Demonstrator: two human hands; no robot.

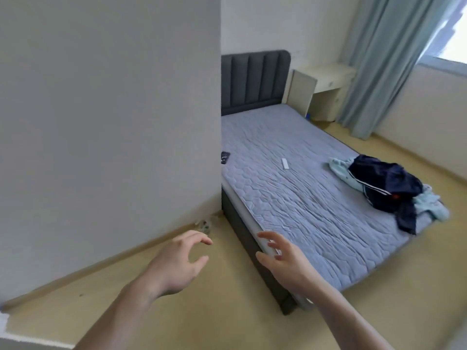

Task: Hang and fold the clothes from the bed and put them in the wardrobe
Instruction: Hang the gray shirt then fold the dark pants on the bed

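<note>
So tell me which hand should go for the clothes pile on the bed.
Right hand, probably: it hangs over the bed edge, on the clothes pile's side. Left hand is over the floor.

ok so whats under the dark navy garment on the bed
Light blue clothing shows from under the dark navy garment at both ends, all lying on the bed at its far corner. How many light pieces, or anything else beneath, is hidden.

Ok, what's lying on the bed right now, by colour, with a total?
Navy garment: 1
Light blue clothing: 1 heap under the navy; cannot tell how many pieces
White remote: 1
Dark small item at the far edge: 1
Total: 4
</note>
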